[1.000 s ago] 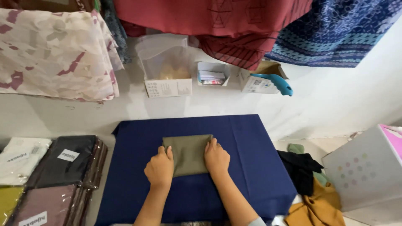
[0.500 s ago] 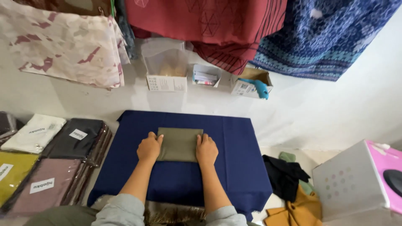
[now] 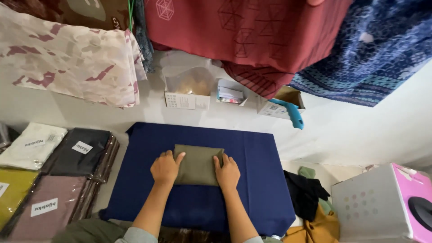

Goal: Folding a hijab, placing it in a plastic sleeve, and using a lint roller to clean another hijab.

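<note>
Both hands flat on a folded green cloth [image 3: 198,164]

Left hand [image 3: 165,167] and right hand [image 3: 227,172] press its sides, fingers open, on the blue tabletop [image 3: 252,180].

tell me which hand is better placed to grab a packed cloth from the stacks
Left. The left hand rests on the olive folded cloth's left edge, nearer the packaged cloths; the right hand is on the far side.

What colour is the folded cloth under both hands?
Olive green, plain; the folded cloth lies on a navy mat, seen in the head view.
</note>
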